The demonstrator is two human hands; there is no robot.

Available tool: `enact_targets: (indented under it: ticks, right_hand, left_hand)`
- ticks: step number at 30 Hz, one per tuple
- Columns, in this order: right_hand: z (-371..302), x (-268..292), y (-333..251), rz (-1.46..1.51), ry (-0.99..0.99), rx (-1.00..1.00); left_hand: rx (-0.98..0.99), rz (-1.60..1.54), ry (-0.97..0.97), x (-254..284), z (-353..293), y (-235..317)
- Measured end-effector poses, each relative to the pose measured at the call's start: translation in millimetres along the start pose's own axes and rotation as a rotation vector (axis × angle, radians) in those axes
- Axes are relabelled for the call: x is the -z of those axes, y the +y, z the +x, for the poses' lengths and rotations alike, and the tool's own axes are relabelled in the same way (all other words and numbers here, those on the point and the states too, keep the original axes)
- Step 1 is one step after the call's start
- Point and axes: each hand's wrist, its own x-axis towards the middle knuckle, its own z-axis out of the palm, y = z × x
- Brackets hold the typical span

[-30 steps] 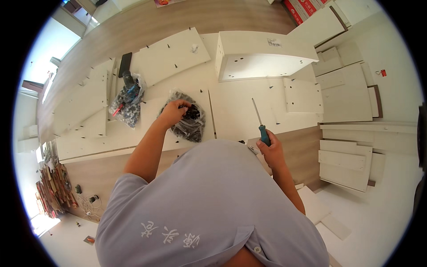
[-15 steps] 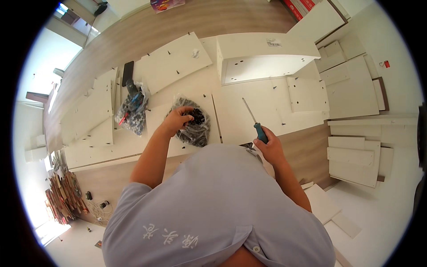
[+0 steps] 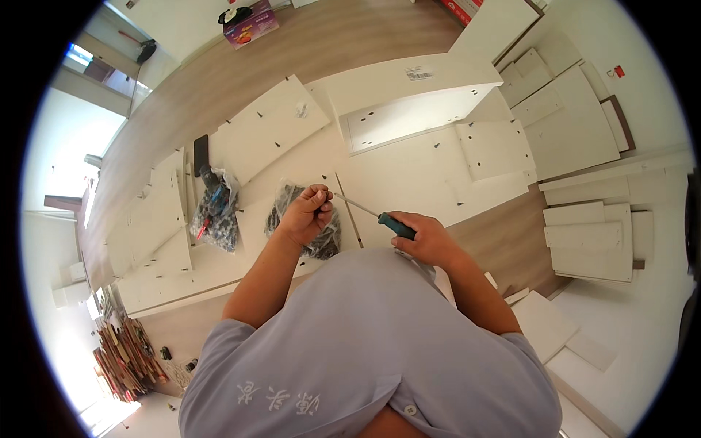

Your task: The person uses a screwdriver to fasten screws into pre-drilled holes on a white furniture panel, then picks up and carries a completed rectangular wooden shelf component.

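My right hand (image 3: 427,237) is wrapped round the teal handle of a screwdriver (image 3: 363,209). Its thin metal shaft points left, with the tip close to the fingertips of my left hand (image 3: 307,216). Those fingers are pinched together on something small and dark, too small to make out. Beneath my left hand lies a clear plastic bag (image 3: 330,242) of small dark fittings, partly hidden by the hand. Farther left, a second clear bag (image 3: 220,232) holds small grey pieces, with a blue-and-black tool (image 3: 213,184) on it.
A large white panel (image 3: 394,179) lies in front of me. An open white cabinet frame (image 3: 416,91) stands on its far side. Another white panel (image 3: 270,128) bears several upright dark pegs. White boards (image 3: 577,117) lean at the right wall. A colourful box (image 3: 250,29) sits far back.
My left hand has lifted from the opening of the bag, its fingers now pinched. My right hand has swung the screwdriver leftward, bringing its tip to the left fingers. The view has shifted slightly.
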Motion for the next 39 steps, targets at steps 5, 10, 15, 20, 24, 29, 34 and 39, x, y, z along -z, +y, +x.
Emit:
enact_targets:
  ticks: [5, 10, 15, 20, 24, 29, 34, 39]
  right_hand:
    - [-3.2, 1.5, -0.3, 0.020, 0.003, -0.018]
    - [-9.5, 2.7, 0.6, -0.186, 0.103, -0.049]
    - [-9.4, -1.7, 33.4, 0.194, 0.212, -0.093]
    - [14.2, -18.5, 43.0, 0.480, 0.417, 0.031]
    - [39.9, -15.5, 40.3, 0.549, 0.524, 0.032]
    - [58.1, -17.6, 34.5, 0.596, 0.552, -0.017]
    - [64.2, -28.2, 32.2, 0.662, 0.564, 0.006]
    - [63.6, -34.5, 17.2, 0.714, 0.551, -0.040]
  left_hand:
    - [-0.020, 0.208, 0.060, -24.5, 6.5, 1.4]
    - [0.000, 0.738, 0.167, -53.5, 11.1, 10.3]
    - [0.014, 0.515, 0.106, -86.6, 43.9, 16.9]
    - [-0.053, 0.493, 0.047, -112.5, 69.5, 15.3]
    - [-0.272, 0.489, 0.491, -116.9, 62.6, 23.6]
    - [-0.797, 0.824, 0.221, -157.3, 74.6, 117.5]
    - [-0.812, 1.231, 0.068, -218.0, 132.8, 140.1]
    - [-0.710, 1.583, 0.065, -219.9, 142.1, 119.7]
